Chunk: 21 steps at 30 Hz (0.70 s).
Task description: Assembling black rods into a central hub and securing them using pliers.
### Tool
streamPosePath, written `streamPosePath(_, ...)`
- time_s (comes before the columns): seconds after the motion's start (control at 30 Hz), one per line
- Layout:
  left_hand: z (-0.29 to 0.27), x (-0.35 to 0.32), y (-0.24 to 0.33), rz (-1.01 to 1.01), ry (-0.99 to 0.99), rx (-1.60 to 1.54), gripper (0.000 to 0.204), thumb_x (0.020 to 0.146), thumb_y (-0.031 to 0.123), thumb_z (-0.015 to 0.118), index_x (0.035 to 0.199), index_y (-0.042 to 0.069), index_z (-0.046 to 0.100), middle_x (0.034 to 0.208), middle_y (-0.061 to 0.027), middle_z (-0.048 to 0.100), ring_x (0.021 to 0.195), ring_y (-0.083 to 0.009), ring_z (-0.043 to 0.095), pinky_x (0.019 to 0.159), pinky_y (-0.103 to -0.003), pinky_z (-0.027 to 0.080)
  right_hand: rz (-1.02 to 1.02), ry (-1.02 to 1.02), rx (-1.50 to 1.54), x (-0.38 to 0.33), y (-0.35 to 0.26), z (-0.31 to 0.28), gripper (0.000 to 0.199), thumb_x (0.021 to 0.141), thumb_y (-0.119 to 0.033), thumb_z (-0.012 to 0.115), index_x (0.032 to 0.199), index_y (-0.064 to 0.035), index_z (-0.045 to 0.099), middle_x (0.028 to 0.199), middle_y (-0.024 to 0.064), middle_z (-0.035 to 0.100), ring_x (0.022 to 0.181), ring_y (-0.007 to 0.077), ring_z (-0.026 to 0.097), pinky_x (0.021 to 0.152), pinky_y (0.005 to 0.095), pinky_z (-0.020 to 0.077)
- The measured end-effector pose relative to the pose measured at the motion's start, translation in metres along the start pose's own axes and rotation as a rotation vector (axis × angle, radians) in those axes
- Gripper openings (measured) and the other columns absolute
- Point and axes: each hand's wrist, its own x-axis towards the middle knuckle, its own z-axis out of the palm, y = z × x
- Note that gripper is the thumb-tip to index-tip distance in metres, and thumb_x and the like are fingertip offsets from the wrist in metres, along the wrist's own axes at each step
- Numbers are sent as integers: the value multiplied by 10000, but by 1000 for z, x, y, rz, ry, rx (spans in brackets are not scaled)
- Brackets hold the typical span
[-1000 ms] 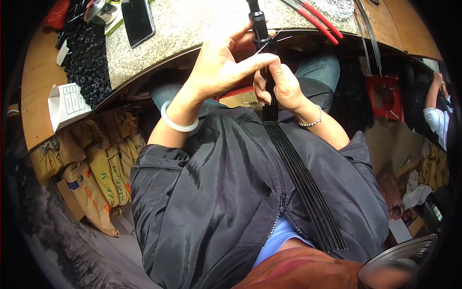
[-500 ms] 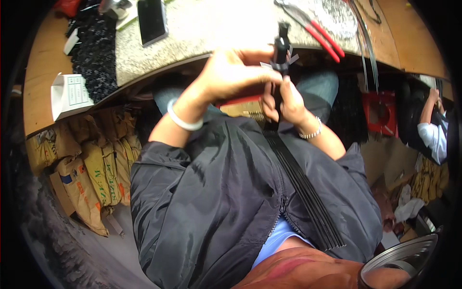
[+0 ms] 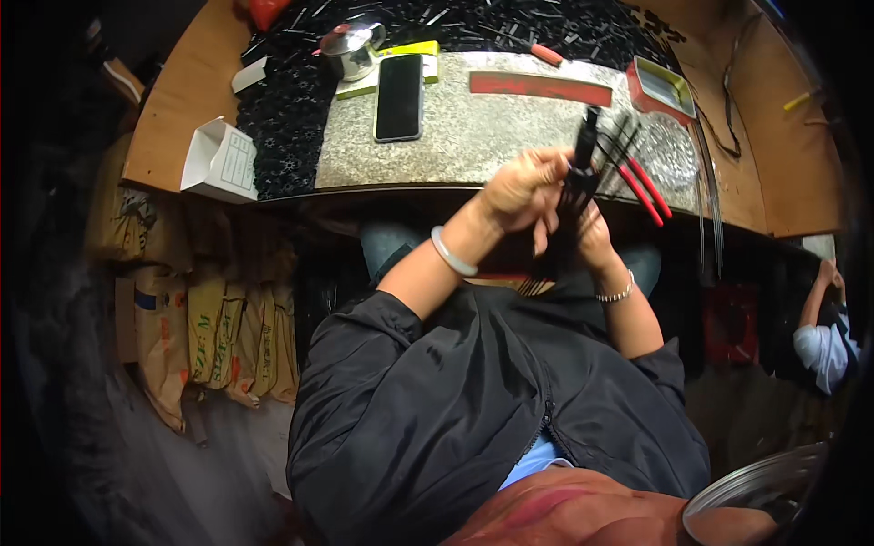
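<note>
Head view showed a wooden bench (image 3: 150, 168) curving across the top, with the person's dark jacket (image 3: 410, 428) filling the lower middle. Set into the bench was a speckled stone slab (image 3: 446, 150), and a spread of small black parts (image 3: 287, 136) covered the area to its left and beyond it. Paper sacks (image 3: 209, 337) stood in a row below the bench at left. At the far right edge, a co-worker's pale blue sleeve (image 3: 822, 350) was visible.

A black bundle (image 3: 581, 177) stood nearly upright, raised over the slab's front edge, right of its middle; motion blurred its outline. The right hand (image 3: 596, 238) was curled around the bundle's lower part, partly hidden by it. The left hand (image 3: 523, 193) had thumb and forefinger drawn close together at the bundle's upper part, its other fingers hanging loosely; blur made it impossible to tell whether they pinched it.

An open white carton (image 3: 220, 168) sat near the bench's left front edge. A dark phone (image 3: 399, 100) lay on the slab, near a shiny metal pot (image 3: 349, 56). Red-handled pliers (image 3: 648, 191) lay just right of the bundle, handle ends reaching past the front edge. Smallest were the pale bangle (image 3: 452, 252) on the left wrist and the beaded bracelet (image 3: 617, 289) on the right.
</note>
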Motion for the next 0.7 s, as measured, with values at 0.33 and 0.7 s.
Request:
streamPosePath(0.33,38,-6,-12,446,507,541,541,934,329,415,1260,-92,320,1060,-186,565,942,-247,592,807,-303,486,-208,425,-386,14,11,17,531,946,-453,237,661,-55,445,500,28,470,417,77,425,390,194,336)
streamPosePath(0.7,43,-2,-16,618,622,948,149,752,12,686,892,-22,646,769,-26,647,678,-63,572,622,-200,470,-440,554,-308,7,26,36,264,931,-215,459,842,19,544,721,36,588,671,66,510,610,223,436)
